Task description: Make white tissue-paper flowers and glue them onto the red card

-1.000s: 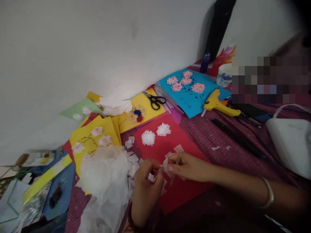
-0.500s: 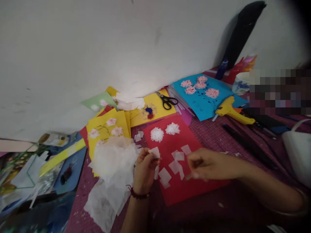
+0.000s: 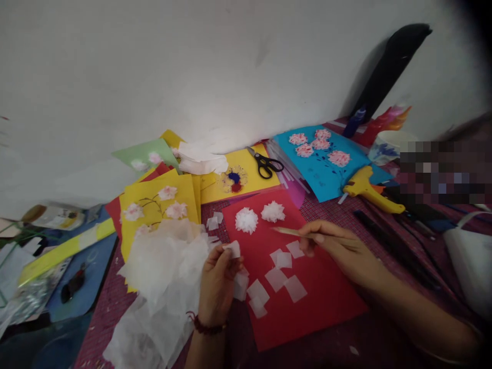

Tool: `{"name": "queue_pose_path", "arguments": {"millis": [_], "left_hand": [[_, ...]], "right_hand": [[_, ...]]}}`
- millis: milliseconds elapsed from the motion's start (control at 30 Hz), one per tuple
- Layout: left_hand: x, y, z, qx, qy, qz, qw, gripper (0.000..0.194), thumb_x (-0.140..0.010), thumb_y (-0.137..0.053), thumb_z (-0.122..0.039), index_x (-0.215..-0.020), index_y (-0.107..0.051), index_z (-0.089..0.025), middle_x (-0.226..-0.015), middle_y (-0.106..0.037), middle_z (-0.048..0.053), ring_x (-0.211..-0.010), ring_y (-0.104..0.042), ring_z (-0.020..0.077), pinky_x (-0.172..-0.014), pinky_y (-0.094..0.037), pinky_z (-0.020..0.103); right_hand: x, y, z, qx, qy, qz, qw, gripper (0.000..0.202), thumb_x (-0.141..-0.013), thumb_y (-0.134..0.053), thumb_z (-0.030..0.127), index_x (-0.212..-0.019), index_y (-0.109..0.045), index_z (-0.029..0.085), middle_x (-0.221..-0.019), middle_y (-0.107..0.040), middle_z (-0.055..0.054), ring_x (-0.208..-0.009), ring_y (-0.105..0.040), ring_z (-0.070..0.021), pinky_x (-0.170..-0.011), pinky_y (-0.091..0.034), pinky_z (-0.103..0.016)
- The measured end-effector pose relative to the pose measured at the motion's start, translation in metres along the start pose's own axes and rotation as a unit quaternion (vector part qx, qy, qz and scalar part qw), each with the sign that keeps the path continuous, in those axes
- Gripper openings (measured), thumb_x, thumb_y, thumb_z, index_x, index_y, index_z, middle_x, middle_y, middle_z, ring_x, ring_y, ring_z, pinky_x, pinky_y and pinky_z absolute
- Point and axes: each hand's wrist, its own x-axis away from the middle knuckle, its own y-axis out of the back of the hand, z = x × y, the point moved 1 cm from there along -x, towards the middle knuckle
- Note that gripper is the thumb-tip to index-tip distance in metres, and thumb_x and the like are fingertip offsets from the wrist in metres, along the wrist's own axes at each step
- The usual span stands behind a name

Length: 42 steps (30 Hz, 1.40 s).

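Note:
My left hand (image 3: 219, 269) pinches a small white tissue paper square (image 3: 233, 249) between thumb and fingers, over the left edge of a red sheet (image 3: 319, 307). My right hand (image 3: 326, 238) is closed round a thin, pale wooden stick (image 3: 288, 232), whose tapered tip points left just below the white paper flowers. One ruffled flower (image 3: 246, 220) sits near the sheet's top left, with another flower (image 3: 273, 211) beside it. Several loose tissue squares (image 3: 275, 280) lie on the red sheet between my hands.
Crumpled white tissue (image 3: 165, 261) lies to the left, over yellow cards (image 3: 188, 189) with pink flowers. Black-handled scissors (image 3: 265, 165) rest behind. A blue card (image 3: 323, 179), a yellow glue gun (image 3: 374, 192), a cup (image 3: 388, 146) and a white container (image 3: 471, 261) are at the right.
My right hand has risen and moved slightly right, with the stick now levelled toward the flowers. My left hand keeps the tissue square, a little lower and further left in view.

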Motion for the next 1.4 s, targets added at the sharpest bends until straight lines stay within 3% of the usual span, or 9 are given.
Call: {"name": "queue_pose_path", "arguments": {"millis": [267, 400, 533, 667, 800, 900, 1033, 1233, 1400], "left_hand": [[-0.003, 0.008, -0.011, 0.023, -0.020, -0.005, 1.000, 0.026, -0.063, -0.080, -0.022, -0.082, -0.062, -0.019, -0.072, -0.067, -0.004, -0.061, -0.061, 0.0066, -0.059, -0.050, 0.015], [0.001, 0.004, -0.001, -0.046, 0.011, 0.044, 0.998, 0.019, -0.068, -0.077, -0.027, -0.077, -0.063, -0.017, -0.071, -0.065, -0.003, -0.057, -0.057, 0.0069, -0.054, -0.048, 0.016], [0.008, 0.005, -0.003, -0.167, -0.015, 0.058, 0.984, 0.021, -0.079, -0.066, -0.036, -0.075, -0.061, -0.016, -0.062, -0.058, -0.004, -0.051, -0.050, 0.0060, -0.049, -0.041, 0.015], [0.014, 0.013, -0.026, -0.337, -0.066, 0.080, 0.936, 0.028, -0.087, -0.053, -0.041, -0.073, -0.057, -0.018, -0.059, -0.054, -0.004, -0.052, -0.046, 0.0076, -0.049, -0.037, 0.017], [0.019, 0.023, -0.044, -0.495, -0.119, 0.100, 0.855, 0.030, -0.086, -0.052, -0.040, -0.067, -0.054, -0.017, -0.058, -0.049, -0.004, -0.056, -0.043, 0.0102, -0.052, -0.034, 0.020], [0.027, 0.027, -0.040, -0.525, -0.118, 0.105, 0.836, 0.026, -0.083, -0.055, -0.038, -0.067, -0.054, -0.017, -0.059, -0.049, -0.004, -0.057, -0.043, 0.0109, -0.053, -0.033, 0.021], [0.041, 0.038, -0.024, -0.526, -0.108, 0.099, 0.838, 0.021, -0.081, -0.058, -0.036, -0.071, -0.057, -0.018, -0.061, -0.049, -0.005, -0.058, -0.043, 0.0107, -0.054, -0.034, 0.020], [0.056, 0.065, -0.017, -0.523, -0.116, 0.065, 0.842, 0.022, -0.081, -0.058, -0.038, -0.088, -0.064, -0.018, -0.068, -0.061, -0.002, -0.062, -0.054, 0.0140, -0.055, -0.041, 0.022], [0.062, 0.077, -0.017, -0.566, -0.137, 0.061, 0.810, 0.022, -0.085, -0.052, -0.036, -0.092, -0.065, -0.020, -0.079, -0.068, 0.001, -0.074, -0.062, 0.0185, -0.066, -0.047, 0.028]], "right_hand": [[-0.009, 0.016, -0.001, 0.074, 0.036, -0.124, 0.989, 0.013, -0.092, -0.048, 0.028, -0.095, -0.060, 0.025, -0.080, -0.062, -0.001, -0.069, -0.057, -0.0154, -0.064, -0.045, -0.028], [-0.009, 0.017, 0.000, 0.112, 0.041, -0.087, 0.989, 0.014, -0.093, -0.046, 0.029, -0.096, -0.058, 0.023, -0.079, -0.062, -0.001, -0.071, -0.057, -0.0153, -0.066, -0.046, -0.027], [-0.006, 0.014, 0.001, 0.142, 0.043, -0.014, 0.989, 0.019, -0.095, -0.043, 0.032, -0.102, -0.057, 0.023, -0.083, -0.063, -0.002, -0.077, -0.059, -0.0168, -0.070, -0.047, -0.029], [0.011, 0.017, 0.003, 0.216, 0.047, 0.027, 0.975, 0.022, -0.096, -0.042, 0.032, -0.109, -0.057, 0.024, -0.093, -0.064, -0.004, -0.087, -0.061, -0.0185, -0.077, -0.049, -0.031], [0.043, 0.024, -0.005, 0.370, 0.089, 0.085, 0.921, 0.027, -0.095, -0.042, 0.028, -0.119, -0.054, 0.026, -0.115, -0.062, -0.008, -0.105, -0.058, -0.0231, -0.090, -0.046, -0.040], [0.064, 0.022, -0.015, 0.459, 0.091, 0.083, 0.880, 0.028, -0.095, -0.042, 0.024, -0.120, -0.055, 0.023, -0.114, -0.063, -0.010, -0.103, -0.060, -0.0256, -0.088, -0.047, -0.045], [0.077, -0.001, -0.022, 0.507, 0.093, 0.101, 0.851, 0.028, -0.093, -0.044, 0.021, -0.117, -0.058, 0.018, -0.109, -0.065, -0.012, -0.099, -0.060, -0.0271, -0.086, -0.047, -0.048], [0.072, -0.067, -0.011, 0.479, 0.104, 0.185, 0.852, 0.030, -0.091, -0.046, 0.019, -0.120, -0.056, 0.018, -0.110, -0.063, -0.012, -0.098, -0.058, -0.0262, -0.087, -0.046, -0.045], [0.075, -0.101, 0.003, 0.434, 0.118, 0.275, 0.850, 0.030, -0.090, -0.050, 0.022, -0.119, -0.057, 0.020, -0.107, -0.065, -0.010, -0.096, -0.059, -0.0253, -0.085, -0.048, -0.042]]}}
